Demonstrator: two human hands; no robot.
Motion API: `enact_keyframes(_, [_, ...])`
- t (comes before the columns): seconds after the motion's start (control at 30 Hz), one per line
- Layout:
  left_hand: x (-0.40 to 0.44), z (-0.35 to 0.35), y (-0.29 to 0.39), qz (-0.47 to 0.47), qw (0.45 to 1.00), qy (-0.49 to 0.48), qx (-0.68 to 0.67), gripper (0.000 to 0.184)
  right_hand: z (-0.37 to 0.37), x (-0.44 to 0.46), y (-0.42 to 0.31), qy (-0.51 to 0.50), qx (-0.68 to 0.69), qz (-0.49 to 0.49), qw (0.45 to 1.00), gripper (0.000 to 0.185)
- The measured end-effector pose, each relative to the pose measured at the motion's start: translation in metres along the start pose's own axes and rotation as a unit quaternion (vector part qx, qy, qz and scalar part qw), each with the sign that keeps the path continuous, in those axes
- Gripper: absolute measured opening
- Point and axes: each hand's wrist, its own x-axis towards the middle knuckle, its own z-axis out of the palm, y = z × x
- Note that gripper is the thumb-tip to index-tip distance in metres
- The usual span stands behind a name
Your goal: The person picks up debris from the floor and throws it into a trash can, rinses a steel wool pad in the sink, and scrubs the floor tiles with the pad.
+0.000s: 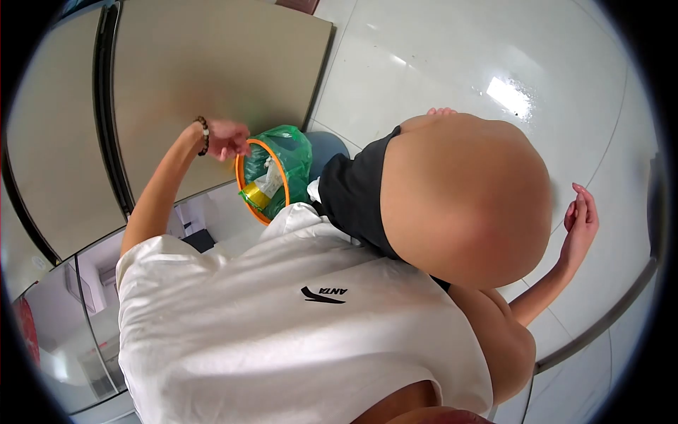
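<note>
My left hand (227, 139), with a dark beaded bracelet at the wrist, has its fingers curled at the orange rim (285, 185) of a trash bin (330, 147). Whether the fingertips grip the rim or something small is unclear. A green plastic bag (293, 145) lines the blue-grey bin and hangs over its outside. Inside lie a yellow wrapper (255, 196) and crumpled white paper or plastic (271, 177). On the other side, past my bent knee, my right hand (582, 215) is held out over the floor, fingers stretched and holding nothing.
Beige door panels (212, 63) with dark edges rise beside the bin. A glossy reflective surface (63, 339) is at lower left. Pale shiny floor tiles (452, 49) extend ahead, and a dark curved strip (600, 321) runs at the right. My bare knees (466, 191) fill the middle.
</note>
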Motion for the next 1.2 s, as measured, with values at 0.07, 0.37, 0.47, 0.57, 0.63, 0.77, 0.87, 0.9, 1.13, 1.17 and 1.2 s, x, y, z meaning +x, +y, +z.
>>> enact_keyframes(0.07, [0.008,0.015,-0.008,-0.040,0.997,0.030,0.057,0.041,-0.006,0.000,0.006,-0.004,-0.004,-0.001,1.000,0.024])
enact_keyframes(0.37, [0.056,0.053,-0.061,0.046,0.842,0.167,0.511,0.063,0.005,-0.002,-0.006,-0.004,-0.025,0.003,1.000,0.024])
enact_keyframes(0.47, [0.054,0.075,-0.071,0.074,0.731,0.128,0.666,0.071,0.005,-0.003,-0.009,-0.012,-0.032,-0.003,0.999,0.023])
enact_keyframes(0.57, [0.052,0.087,-0.065,-0.013,0.730,0.109,0.674,0.073,0.003,-0.004,-0.005,-0.014,-0.037,-0.002,0.999,0.024])
enact_keyframes(0.63, [0.047,0.092,-0.061,0.005,0.738,0.134,0.662,0.072,0.001,-0.002,0.001,-0.019,-0.035,-0.002,0.999,0.025])
enact_keyframes(0.77, [0.129,0.035,-0.106,0.212,0.751,0.146,0.609,0.068,-0.006,-0.002,0.008,-0.009,-0.033,0.005,0.999,0.025])
enact_keyframes(0.87, [0.083,0.079,-0.090,0.076,0.756,0.144,0.634,0.063,-0.006,-0.002,0.009,-0.012,-0.029,0.001,0.999,0.024])
enact_keyframes(0.9, [0.070,0.083,-0.078,0.077,0.754,0.144,0.636,0.063,-0.005,-0.003,0.009,-0.012,-0.028,-0.001,1.000,0.023])
enact_keyframes(1.13, [-0.002,0.064,0.001,-0.073,0.642,0.304,0.700,0.037,-0.018,-0.014,0.018,-0.002,-0.025,0.003,1.000,0.023])
enact_keyframes(1.17, [-0.023,0.074,0.022,-0.080,0.591,0.360,0.717,0.028,-0.022,-0.018,0.022,0.009,-0.014,0.004,1.000,0.023])
enact_keyframes(1.2, [-0.052,0.095,0.045,-0.060,0.564,0.432,0.701,0.018,-0.028,-0.022,0.025,0.020,-0.007,0.006,1.000,0.023])
